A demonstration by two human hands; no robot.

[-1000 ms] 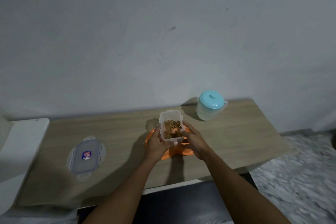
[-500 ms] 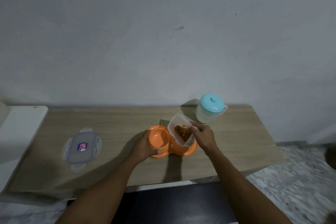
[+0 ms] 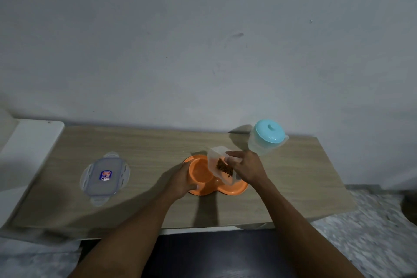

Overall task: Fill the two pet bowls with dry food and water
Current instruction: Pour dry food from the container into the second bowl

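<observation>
On the wooden table (image 3: 293, 176), centre stage: orange double pet bowl (image 3: 200, 174), left cup showing empty. Left hand (image 3: 180, 181) grips its left rim, fingers curled tight on the edge. Right hand (image 3: 247, 168) w/ fingers clamped on the clear food container (image 3: 217, 160), tilted over the right cup, brown kibble (image 3: 224, 168) piled at the low end. Teal-lidded water jug (image 3: 267, 136) upright just behind, near the wall. Container lid (image 3: 105, 176) lies flat, well apart to the left.
</observation>
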